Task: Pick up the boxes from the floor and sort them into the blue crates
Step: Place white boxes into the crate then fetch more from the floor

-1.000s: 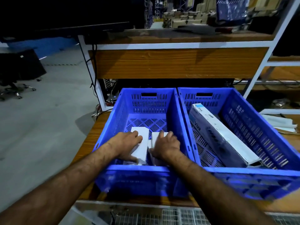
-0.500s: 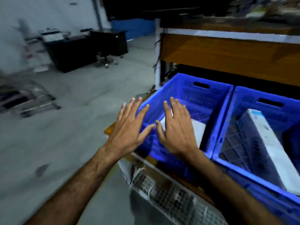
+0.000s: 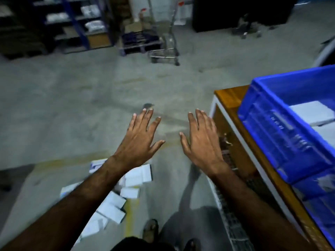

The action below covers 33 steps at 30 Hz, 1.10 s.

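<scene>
Both hands are out in front, palms down, fingers straight and spread, holding nothing. The left hand (image 3: 140, 140) and the right hand (image 3: 202, 140) are apart from each other with bare grey floor (image 3: 72, 105) showing between them, and neither is touching anything.

The white boxes (image 3: 123, 189) are scattered on the floor down at the lower left, partly hidden under the left forearm. It's all motion-blurred, so the count is rough: I make out about eight, maybe more under the arm. One sits just below the left wrist, a few smaller ones cluster under it, and the rest trail toward the bottom edge next to a faded yellow floor line (image 3: 129, 214).

On the right there's one blue crate (image 3: 290, 142) clearly in view, sitting on a wooden table (image 3: 230, 96) with a white frame. Inside it I can see two white boxes (image 3: 313, 113), one behind the other, against the far right edge. Below that crate there's more blue plastic at the bottom right, could be a second crate, can't tell for sure.

Two feet poke out at the bottom. In the background: one metal cart (image 3: 164, 42), blue shelving (image 3: 76, 20) with white bundles on it, and a dark desk with an office chair at the top right.
</scene>
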{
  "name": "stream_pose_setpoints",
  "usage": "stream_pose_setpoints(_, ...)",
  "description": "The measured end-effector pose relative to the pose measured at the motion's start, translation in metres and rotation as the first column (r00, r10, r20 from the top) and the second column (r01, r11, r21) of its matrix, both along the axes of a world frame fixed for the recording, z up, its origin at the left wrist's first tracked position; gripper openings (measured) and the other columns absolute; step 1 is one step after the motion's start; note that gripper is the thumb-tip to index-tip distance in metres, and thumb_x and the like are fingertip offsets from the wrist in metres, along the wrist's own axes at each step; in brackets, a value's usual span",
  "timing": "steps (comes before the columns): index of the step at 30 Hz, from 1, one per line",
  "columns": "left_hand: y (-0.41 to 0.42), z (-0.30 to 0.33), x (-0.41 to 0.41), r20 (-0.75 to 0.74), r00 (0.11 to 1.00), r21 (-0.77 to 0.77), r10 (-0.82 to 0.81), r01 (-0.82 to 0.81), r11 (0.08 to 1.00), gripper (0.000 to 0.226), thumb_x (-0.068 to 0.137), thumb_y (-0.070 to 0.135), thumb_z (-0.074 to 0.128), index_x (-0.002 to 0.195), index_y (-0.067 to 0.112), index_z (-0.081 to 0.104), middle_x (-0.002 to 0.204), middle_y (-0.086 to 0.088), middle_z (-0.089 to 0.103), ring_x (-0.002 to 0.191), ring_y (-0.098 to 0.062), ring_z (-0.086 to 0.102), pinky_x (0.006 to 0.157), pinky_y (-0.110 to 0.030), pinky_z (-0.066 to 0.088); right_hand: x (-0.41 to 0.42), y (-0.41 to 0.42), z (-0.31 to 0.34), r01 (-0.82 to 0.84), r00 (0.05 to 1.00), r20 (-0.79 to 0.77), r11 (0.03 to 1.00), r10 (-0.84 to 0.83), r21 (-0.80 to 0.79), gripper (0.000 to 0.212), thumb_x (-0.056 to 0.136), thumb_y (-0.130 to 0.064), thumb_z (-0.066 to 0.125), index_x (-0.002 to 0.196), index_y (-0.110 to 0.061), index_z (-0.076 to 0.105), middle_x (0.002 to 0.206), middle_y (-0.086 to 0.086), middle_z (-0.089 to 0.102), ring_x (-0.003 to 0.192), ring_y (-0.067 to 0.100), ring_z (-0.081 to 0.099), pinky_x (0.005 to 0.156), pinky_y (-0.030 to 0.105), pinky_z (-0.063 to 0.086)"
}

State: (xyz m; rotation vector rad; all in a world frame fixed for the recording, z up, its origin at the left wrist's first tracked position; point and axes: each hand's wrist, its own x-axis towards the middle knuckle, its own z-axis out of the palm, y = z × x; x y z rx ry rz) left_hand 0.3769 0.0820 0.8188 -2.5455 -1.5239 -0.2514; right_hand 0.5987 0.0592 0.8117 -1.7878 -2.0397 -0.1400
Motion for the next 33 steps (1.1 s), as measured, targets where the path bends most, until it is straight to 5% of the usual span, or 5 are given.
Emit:
stream_pose_setpoints(10, -0.094, -0.058, -0.166, 0.039, 0.965, -0.102, 0.259, -0.254, 0.962, 0.077, 0.097, 0.061, 0.035, 0.154, 0.008, 0.036, 0.164, -0.024, 0.019, 0.152, -0.042, 0.016, 0.122, -0.057, 0.016, -0.174, -0.036, -0.056, -0.310, 0.943, 0.075, 0.937, 0.325, -0.163, 0.072, 0.096, -0.046, 0.044, 0.154, -0.005, 0.034, 0.159, 0.022, 0.031, 0.148, 0.036, 0.027, 0.122, 0.051, 0.020)
stream_pose_setpoints(20, -0.197, -0.132, -0.376, -0.031, 0.893, -0.266, 0.448, -0.439, 0.858, 0.080, 0.094, 0.057, 0.042, 0.152, 0.002, 0.037, 0.160, -0.030, 0.024, 0.148, -0.047, 0.025, 0.118, -0.060, 0.026, -0.354, -0.091, -0.131, -0.430, 0.859, 0.133, 0.837, 0.495, -0.339, 0.074, 0.092, -0.046, 0.051, 0.152, -0.004, 0.038, 0.156, 0.024, 0.037, 0.145, 0.038, 0.033, 0.121, 0.050, 0.018)
stream_pose_setpoints(33, -0.217, -0.200, -0.454, -0.116, 0.795, -0.479, 0.595, -0.570, 0.668, 0.098, 0.079, 0.048, 0.075, 0.153, 0.001, 0.033, 0.161, -0.029, 0.022, 0.147, -0.047, 0.026, 0.117, -0.059, 0.030, -0.451, -0.086, -0.217, -0.518, 0.788, 0.047, 0.702, 0.614, -0.488, 0.077, 0.086, -0.045, 0.049, 0.147, 0.003, 0.044, 0.148, 0.031, 0.042, 0.139, 0.045, 0.040, 0.116, 0.057, 0.030)
